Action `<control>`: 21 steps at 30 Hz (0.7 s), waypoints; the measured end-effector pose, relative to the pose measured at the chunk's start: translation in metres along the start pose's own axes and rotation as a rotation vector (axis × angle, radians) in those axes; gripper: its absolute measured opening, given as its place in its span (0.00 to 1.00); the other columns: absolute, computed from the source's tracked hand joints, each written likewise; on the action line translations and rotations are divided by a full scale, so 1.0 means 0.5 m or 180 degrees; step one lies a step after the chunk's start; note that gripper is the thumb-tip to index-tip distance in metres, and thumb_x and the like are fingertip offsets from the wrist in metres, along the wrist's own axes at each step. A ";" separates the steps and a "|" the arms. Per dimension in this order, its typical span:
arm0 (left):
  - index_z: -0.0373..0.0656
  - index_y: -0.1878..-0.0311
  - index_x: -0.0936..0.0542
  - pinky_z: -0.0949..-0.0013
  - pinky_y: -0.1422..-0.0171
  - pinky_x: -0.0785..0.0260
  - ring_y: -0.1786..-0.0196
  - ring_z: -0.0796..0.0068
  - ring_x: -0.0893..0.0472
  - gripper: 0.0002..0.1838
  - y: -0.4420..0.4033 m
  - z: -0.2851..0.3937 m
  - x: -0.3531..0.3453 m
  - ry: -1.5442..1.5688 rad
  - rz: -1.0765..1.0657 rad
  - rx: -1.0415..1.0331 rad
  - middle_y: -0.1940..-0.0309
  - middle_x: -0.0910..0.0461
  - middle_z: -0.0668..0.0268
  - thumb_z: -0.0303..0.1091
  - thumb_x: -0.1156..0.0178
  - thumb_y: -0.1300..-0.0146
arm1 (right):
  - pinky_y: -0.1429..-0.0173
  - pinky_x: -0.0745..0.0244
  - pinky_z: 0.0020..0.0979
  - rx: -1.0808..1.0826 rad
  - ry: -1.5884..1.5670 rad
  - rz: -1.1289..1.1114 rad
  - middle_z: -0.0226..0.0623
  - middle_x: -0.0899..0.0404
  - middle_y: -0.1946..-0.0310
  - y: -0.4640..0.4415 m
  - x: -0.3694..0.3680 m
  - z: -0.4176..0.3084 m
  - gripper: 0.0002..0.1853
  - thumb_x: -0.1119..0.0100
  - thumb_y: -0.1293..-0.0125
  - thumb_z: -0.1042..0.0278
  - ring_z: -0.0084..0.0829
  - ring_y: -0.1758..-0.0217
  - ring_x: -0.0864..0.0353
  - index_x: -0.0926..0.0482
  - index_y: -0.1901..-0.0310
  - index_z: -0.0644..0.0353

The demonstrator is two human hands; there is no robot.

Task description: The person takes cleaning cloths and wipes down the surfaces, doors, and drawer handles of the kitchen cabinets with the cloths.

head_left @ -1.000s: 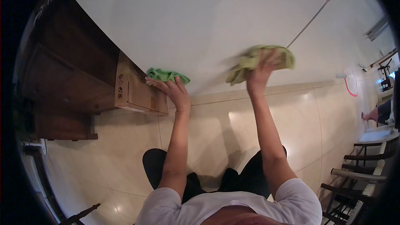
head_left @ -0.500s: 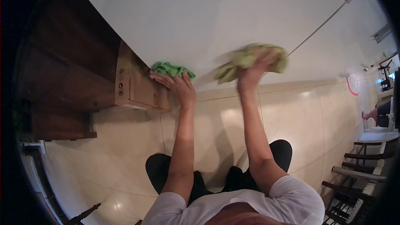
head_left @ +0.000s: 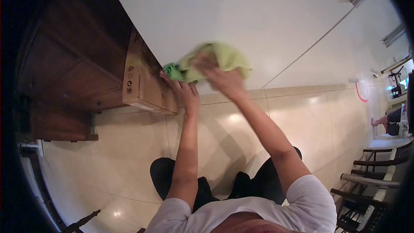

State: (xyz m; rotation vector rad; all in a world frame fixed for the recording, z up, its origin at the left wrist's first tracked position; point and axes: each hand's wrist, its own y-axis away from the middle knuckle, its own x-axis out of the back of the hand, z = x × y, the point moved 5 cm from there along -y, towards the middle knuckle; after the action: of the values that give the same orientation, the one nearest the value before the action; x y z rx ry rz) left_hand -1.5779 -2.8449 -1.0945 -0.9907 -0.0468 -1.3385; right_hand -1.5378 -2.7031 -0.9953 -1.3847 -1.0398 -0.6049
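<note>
My left hand [head_left: 185,94] rests on a bright green cloth [head_left: 173,72] at the lower left edge of a large white surface [head_left: 280,26]. Its fingers lie over the cloth, close to a cardboard box. My right hand [head_left: 222,77], blurred by motion, presses a yellow-green cloth [head_left: 233,58] against the same surface, just right of my left hand. The yellow-green cloth overlaps part of the green one.
A cardboard box [head_left: 148,84] stands beside dark wooden furniture [head_left: 82,77] on the left. Tiled floor [head_left: 297,116] lies below. Chairs [head_left: 371,181] line the right side, and another person's leg [head_left: 379,121] shows at the far right.
My right hand has swept left with the yellow-green cloth, from the middle of the white surface to beside my left hand. My left hand stays on the green cloth with little movement.
</note>
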 end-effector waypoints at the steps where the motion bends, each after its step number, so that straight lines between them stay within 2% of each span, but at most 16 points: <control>1: 0.34 0.29 0.49 0.38 0.24 0.70 0.26 0.32 0.69 0.31 -0.007 0.013 0.015 0.0031 0.0135 -0.0037 0.27 0.68 0.36 0.37 0.53 0.30 | 0.24 0.62 0.54 -0.0124 0.0434 0.0135 0.40 0.48 0.27 0.031 0.015 0.054 0.31 0.48 0.38 0.68 0.46 0.23 0.53 0.37 0.31 0.37; 2: 0.34 0.29 0.48 0.38 0.24 0.70 0.26 0.31 0.69 0.30 -0.012 0.029 0.023 0.0065 0.0281 -0.0062 0.27 0.68 0.36 0.36 0.54 0.30 | 0.22 0.64 0.50 -0.0265 0.0852 0.0253 0.43 0.49 0.27 0.062 0.029 0.108 0.32 0.47 0.38 0.70 0.43 0.23 0.54 0.38 0.31 0.40; 3: 0.34 0.29 0.48 0.38 0.24 0.70 0.26 0.31 0.69 0.30 -0.016 0.040 0.025 0.0099 0.0433 -0.0085 0.27 0.68 0.35 0.36 0.55 0.30 | 0.23 0.57 0.48 -0.0631 0.1437 0.1281 0.45 0.58 0.25 0.097 0.069 0.149 0.33 0.44 0.35 0.61 0.53 0.22 0.61 0.41 0.29 0.51; 5: 0.34 0.30 0.47 0.38 0.24 0.70 0.26 0.32 0.69 0.29 -0.018 0.046 0.015 -0.0095 0.0458 -0.0002 0.27 0.68 0.35 0.35 0.56 0.29 | 0.23 0.69 0.52 -0.1913 -0.0255 0.2180 0.52 0.66 0.24 0.127 0.123 0.201 0.40 0.41 0.39 0.64 0.58 0.22 0.72 0.48 0.28 0.59; 8: 0.34 0.30 0.48 0.38 0.24 0.69 0.25 0.32 0.68 0.28 -0.017 0.064 0.025 -0.0120 0.0517 0.0008 0.27 0.68 0.35 0.34 0.56 0.29 | 0.22 0.70 0.44 -0.2203 -0.0650 0.2611 0.54 0.70 0.25 0.088 0.114 0.168 0.47 0.41 0.38 0.65 0.53 0.22 0.69 0.63 0.28 0.70; 10: 0.34 0.30 0.48 0.39 0.24 0.68 0.25 0.33 0.66 0.28 -0.012 0.057 0.020 0.0118 0.0603 0.0043 0.27 0.67 0.35 0.33 0.56 0.29 | 0.23 0.68 0.47 -0.1870 -0.0250 0.1871 0.58 0.66 0.25 0.014 0.088 0.056 0.43 0.43 0.37 0.62 0.53 0.22 0.65 0.56 0.29 0.71; 11: 0.34 0.30 0.48 0.40 0.24 0.68 0.25 0.33 0.65 0.28 -0.001 0.031 0.000 0.0327 0.0639 0.0080 0.27 0.67 0.35 0.33 0.57 0.29 | 0.24 0.64 0.54 -0.1204 0.0257 0.1219 0.55 0.59 0.26 -0.019 0.040 0.002 0.40 0.43 0.39 0.59 0.53 0.24 0.58 0.48 0.29 0.64; 12: 0.34 0.30 0.48 0.41 0.24 0.67 0.25 0.33 0.65 0.28 -0.001 0.031 -0.009 0.0146 0.0361 0.0133 0.27 0.67 0.35 0.32 0.57 0.29 | 0.26 0.61 0.60 -0.0446 0.0659 0.0683 0.52 0.53 0.27 -0.044 -0.010 -0.055 0.37 0.44 0.41 0.56 0.53 0.25 0.51 0.41 0.30 0.56; 13: 0.33 0.30 0.49 0.42 0.23 0.67 0.25 0.33 0.65 0.27 -0.002 0.033 -0.017 -0.0039 0.0080 0.0169 0.28 0.66 0.35 0.31 0.57 0.29 | 0.27 0.59 0.63 0.0310 0.0309 0.0698 0.39 0.51 0.26 -0.068 0.037 -0.136 0.37 0.44 0.42 0.57 0.47 0.25 0.48 0.41 0.29 0.46; 15: 0.32 0.30 0.49 0.44 0.23 0.67 0.25 0.33 0.64 0.27 -0.009 0.063 -0.011 -0.1223 -0.1020 0.0237 0.28 0.66 0.35 0.29 0.57 0.30 | 0.25 0.60 0.58 0.0998 0.0310 0.0544 0.33 0.52 0.25 -0.087 0.037 -0.172 0.35 0.47 0.40 0.62 0.43 0.23 0.51 0.41 0.29 0.45; 17: 0.30 0.31 0.49 0.46 0.23 0.65 0.25 0.33 0.65 0.27 -0.007 0.058 0.010 0.0347 -0.0270 0.0556 0.28 0.66 0.34 0.29 0.57 0.30 | 0.23 0.62 0.54 0.0398 -0.1360 -0.0382 0.33 0.52 0.25 -0.095 0.061 -0.109 0.34 0.49 0.39 0.68 0.40 0.22 0.55 0.41 0.29 0.45; 19: 0.28 0.31 0.48 0.45 0.23 0.65 0.25 0.33 0.66 0.27 -0.003 0.049 0.017 -0.0255 0.0248 0.0103 0.28 0.67 0.33 0.30 0.57 0.30 | 0.22 0.63 0.49 -0.0079 -0.1813 -0.0446 0.36 0.55 0.24 -0.075 0.058 -0.012 0.35 0.51 0.39 0.73 0.40 0.21 0.58 0.42 0.28 0.45; 20: 0.29 0.32 0.47 0.45 0.23 0.66 0.25 0.33 0.68 0.27 -0.002 0.038 0.009 -0.0226 0.0347 0.0160 0.28 0.67 0.33 0.30 0.56 0.30 | 0.22 0.64 0.50 0.0111 -0.0675 0.0298 0.40 0.59 0.24 -0.043 0.095 0.046 0.35 0.50 0.39 0.73 0.45 0.21 0.60 0.42 0.29 0.46; 21: 0.28 0.33 0.46 0.45 0.23 0.68 0.25 0.34 0.67 0.26 -0.007 0.038 0.007 -0.0187 0.0276 0.0174 0.28 0.65 0.32 0.32 0.56 0.29 | 0.22 0.65 0.51 0.0022 0.0503 0.1065 0.45 0.63 0.24 -0.006 0.132 0.104 0.35 0.49 0.39 0.73 0.50 0.21 0.63 0.42 0.29 0.47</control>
State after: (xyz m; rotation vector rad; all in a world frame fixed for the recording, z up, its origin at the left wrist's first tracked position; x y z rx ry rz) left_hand -1.5702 -2.8356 -1.0788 -0.9753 -0.0837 -1.2228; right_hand -1.5221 -2.6389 -0.9437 -1.4403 -0.6643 -0.4531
